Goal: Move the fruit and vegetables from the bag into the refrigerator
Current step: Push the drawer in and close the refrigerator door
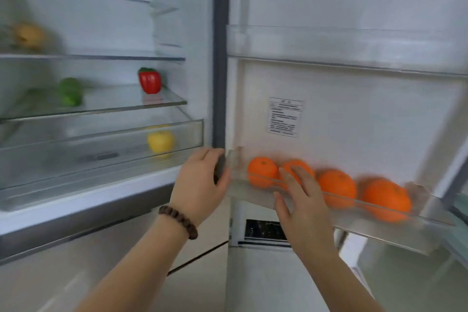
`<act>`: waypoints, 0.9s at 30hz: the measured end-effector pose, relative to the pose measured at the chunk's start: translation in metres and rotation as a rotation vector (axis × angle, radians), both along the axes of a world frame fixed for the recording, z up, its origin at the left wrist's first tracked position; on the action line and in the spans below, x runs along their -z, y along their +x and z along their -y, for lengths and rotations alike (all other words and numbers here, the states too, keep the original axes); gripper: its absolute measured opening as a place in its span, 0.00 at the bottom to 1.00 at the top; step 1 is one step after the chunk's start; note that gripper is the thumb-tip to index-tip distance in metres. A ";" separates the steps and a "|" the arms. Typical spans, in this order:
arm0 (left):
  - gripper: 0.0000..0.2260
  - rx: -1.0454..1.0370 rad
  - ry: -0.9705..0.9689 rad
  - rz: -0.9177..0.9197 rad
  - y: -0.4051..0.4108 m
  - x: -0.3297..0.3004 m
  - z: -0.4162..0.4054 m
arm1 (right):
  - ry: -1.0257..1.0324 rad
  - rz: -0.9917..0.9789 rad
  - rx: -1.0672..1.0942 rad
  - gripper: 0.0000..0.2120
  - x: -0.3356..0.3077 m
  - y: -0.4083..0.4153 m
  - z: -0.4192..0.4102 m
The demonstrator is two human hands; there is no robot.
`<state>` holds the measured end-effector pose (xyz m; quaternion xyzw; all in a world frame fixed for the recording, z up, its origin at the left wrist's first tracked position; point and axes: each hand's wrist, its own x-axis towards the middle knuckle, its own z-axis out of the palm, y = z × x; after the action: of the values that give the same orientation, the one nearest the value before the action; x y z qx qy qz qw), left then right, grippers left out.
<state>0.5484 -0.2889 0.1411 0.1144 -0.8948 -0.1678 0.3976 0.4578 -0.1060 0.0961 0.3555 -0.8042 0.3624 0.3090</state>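
Four oranges sit in the door bin at 3 o'clock; left hand curls on a dark, unclear object, right hand spread. Step: placing; next, likely fetch more produce.

Four oranges sit in a row in the open refrigerator door's bin, a red pepper and green pepper on a glass shelf, a yellow apple in the drawer below.

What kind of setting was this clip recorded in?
Most likely a home kitchen, seen at an open refrigerator: glass shelves holding a red pepper, a door bin with four oranges, and a pale tiled floor below.
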 end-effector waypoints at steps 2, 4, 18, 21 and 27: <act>0.17 -0.145 0.019 -0.007 0.027 0.008 0.030 | 0.025 -0.019 -0.091 0.20 0.000 0.010 0.040; 0.17 -0.237 0.032 -0.012 0.046 0.013 0.052 | 0.032 -0.020 -0.136 0.19 0.000 0.017 0.069; 0.54 -0.848 0.180 -0.221 0.101 0.047 0.184 | 0.066 0.231 -0.102 0.56 -0.001 0.035 0.273; 0.55 -0.897 0.195 -0.183 0.098 0.056 0.202 | 0.035 0.307 -0.054 0.61 -0.003 0.030 0.294; 0.54 -0.931 0.135 -0.150 0.092 0.068 0.228 | -0.023 0.346 -0.085 0.62 0.002 0.022 0.322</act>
<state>0.6402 -0.5172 0.0730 0.5163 -0.7044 -0.0374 0.4856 0.4798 -0.4277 0.0937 0.3180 -0.8253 0.4402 0.1548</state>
